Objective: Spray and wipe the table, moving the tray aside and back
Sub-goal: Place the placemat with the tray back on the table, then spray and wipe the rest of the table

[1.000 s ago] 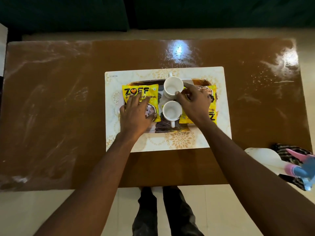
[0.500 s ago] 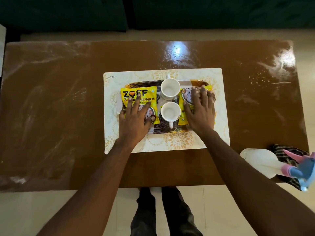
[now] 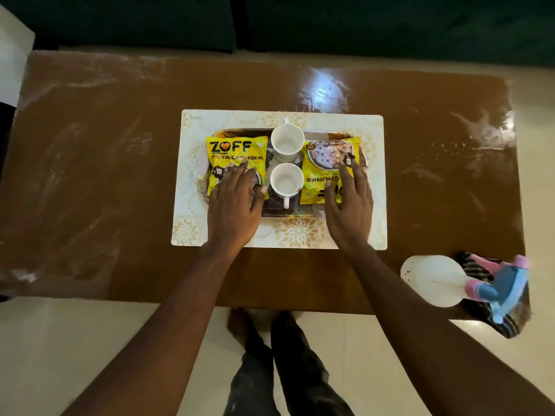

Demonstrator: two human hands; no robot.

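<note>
- table (image 3: 90, 181): brown, glossy, streaked with whitish smears and droplets; glare at the far centre.
- placemat (image 3: 192, 226): white with a gold floral print, lying flat at the table's centre.
- tray (image 3: 277, 212): dark and striped, on the placemat; mostly covered by its load, with both hands' fingers over its near half.
- left packet (image 3: 237, 150): yellow, printed "zoff", on the tray's left side.
- right packet (image 3: 329, 159): yellow, print upside down, on the tray's right side.
- far cup (image 3: 287, 142) and near cup (image 3: 286, 180): white, upright, between the packets; handles point away from each other.
- left hand (image 3: 232, 208): palm down, fingers (image 3: 237, 177) straight and slightly apart, lying on the left packet's near part; thumb just beside the near cup. nothing gripped.
- right hand (image 3: 350, 211): palm down, fingers (image 3: 345, 175) spread and straight on the right packet; heel over the tray's near right corner. nothing gripped.
- spray bottle (image 3: 435, 280): white body, pink and blue head, lying on its side at the near right corner.
- cloth (image 3: 507, 322): dark and striped, under the bottle's head, hanging over the table edge.
</note>
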